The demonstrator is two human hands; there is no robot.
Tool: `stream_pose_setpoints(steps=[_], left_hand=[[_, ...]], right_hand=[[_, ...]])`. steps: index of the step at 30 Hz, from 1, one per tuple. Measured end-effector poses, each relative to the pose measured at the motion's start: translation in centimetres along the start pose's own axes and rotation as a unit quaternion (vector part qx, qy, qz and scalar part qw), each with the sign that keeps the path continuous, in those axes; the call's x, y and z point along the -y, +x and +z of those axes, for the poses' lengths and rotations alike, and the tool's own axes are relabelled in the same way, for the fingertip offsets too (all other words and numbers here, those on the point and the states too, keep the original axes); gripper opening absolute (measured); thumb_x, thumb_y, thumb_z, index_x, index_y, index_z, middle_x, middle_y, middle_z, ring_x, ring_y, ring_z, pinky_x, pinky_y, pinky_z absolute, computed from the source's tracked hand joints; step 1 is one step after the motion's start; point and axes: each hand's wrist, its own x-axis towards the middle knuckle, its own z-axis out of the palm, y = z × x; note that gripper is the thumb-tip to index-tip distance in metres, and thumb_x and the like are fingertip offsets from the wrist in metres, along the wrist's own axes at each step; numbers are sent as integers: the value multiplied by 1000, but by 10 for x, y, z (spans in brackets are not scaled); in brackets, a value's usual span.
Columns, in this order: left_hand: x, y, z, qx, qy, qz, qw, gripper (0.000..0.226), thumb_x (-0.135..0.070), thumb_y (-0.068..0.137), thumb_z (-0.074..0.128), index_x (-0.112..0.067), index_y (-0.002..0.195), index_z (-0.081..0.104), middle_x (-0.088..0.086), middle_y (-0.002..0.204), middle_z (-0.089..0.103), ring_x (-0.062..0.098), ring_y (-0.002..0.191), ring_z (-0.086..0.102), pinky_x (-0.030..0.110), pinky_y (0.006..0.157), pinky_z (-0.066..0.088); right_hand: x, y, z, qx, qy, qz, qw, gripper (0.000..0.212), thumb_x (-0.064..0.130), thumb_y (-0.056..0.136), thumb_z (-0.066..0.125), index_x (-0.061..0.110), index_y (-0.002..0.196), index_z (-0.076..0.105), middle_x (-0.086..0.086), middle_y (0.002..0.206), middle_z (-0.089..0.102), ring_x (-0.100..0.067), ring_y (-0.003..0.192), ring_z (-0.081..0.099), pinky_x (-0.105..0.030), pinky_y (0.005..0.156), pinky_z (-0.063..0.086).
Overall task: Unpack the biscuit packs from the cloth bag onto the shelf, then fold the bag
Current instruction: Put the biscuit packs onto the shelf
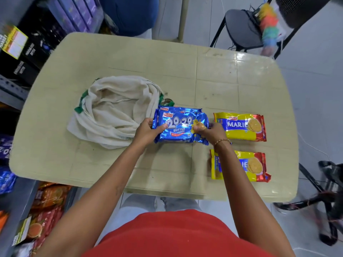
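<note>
A blue 20-20 butter cookie pack [181, 126] lies in the middle of the beige table [130, 58], on top of a second blue pack [181, 110] whose far edge shows. My left hand [148, 131] grips its left end and my right hand [209, 130] grips its right end. The cream cloth bag [115, 112] with green trim lies crumpled and slack just left of the packs. Two yellow and red Marie packs sit at the right, one farther [241, 126] and one nearer [246, 166], the nearer partly behind my right forearm.
Shelves with boxes and snack packs [44, 203] run along the left side. A dark chair [241, 28] with a colourful duster [269, 28] stands beyond the table's far right corner. Another black chair frame [326, 201] is at the near right.
</note>
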Motion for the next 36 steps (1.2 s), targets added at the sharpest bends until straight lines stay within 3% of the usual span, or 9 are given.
stream_pose_setpoints(steps=[4,7,9,12,17,22,30,34,36], left_hand=[[-11,32,8,12,36,-2,999,48,-40,81,70,-9,113,54,9,115,65,26,102,65,46,90,53],[-13,44,11,-1,60,16,998,43,-48,91,50,-11,114,55,8,118,65,23,103,62,37,86,51],[-8,47,7,-28,98,31,994,48,-48,97,33,-12,121,55,11,126,61,28,117,55,39,97,43],[4,50,-3,-40,156,28,987,54,-42,101,20,-11,139,42,15,146,42,32,136,34,42,112,25],[17,57,-8,-12,251,65,966,51,-39,102,19,-14,141,40,11,151,31,32,137,27,40,114,19],[29,80,-30,-40,343,99,933,46,-39,101,25,-14,134,46,14,155,24,33,142,20,44,115,16],[43,120,-123,-25,444,84,892,59,-44,100,23,-16,151,13,5,162,2,27,149,-3,46,120,4],[32,117,-126,-77,450,115,882,41,-29,100,33,-6,129,49,10,157,23,33,145,17,46,116,19],[19,104,-102,-103,407,159,894,33,-15,95,41,1,119,58,19,145,41,37,135,35,41,110,26]], right_hand=[[16,22,1,-15,8,5,1000,42,29,73,78,-1,100,68,-17,97,69,-29,91,65,-42,81,53],[21,32,1,-18,-5,5,1000,48,34,73,78,-3,100,67,-18,96,69,-28,88,64,-42,79,53],[21,36,2,-9,-6,9,1000,51,36,73,79,-3,103,65,-16,94,68,-27,88,64,-39,77,53],[20,40,1,-1,2,21,1000,52,35,72,79,-2,105,64,-20,104,69,-30,94,67,-44,85,56],[18,44,3,13,19,34,999,55,34,72,80,-1,110,61,-21,110,68,-33,100,67,-49,89,55],[19,45,3,15,16,37,999,58,34,72,80,0,113,60,-21,113,67,-33,101,66,-49,90,55],[13,46,9,-12,25,33,999,65,36,73,79,1,122,54,-18,117,65,-31,103,66,-46,90,55],[14,47,11,-5,44,41,998,63,33,73,79,1,121,53,-19,117,65,-31,102,67,-47,91,55],[14,46,12,-2,47,40,998,61,31,76,77,1,121,51,-19,118,64,-31,103,66,-43,88,55]])
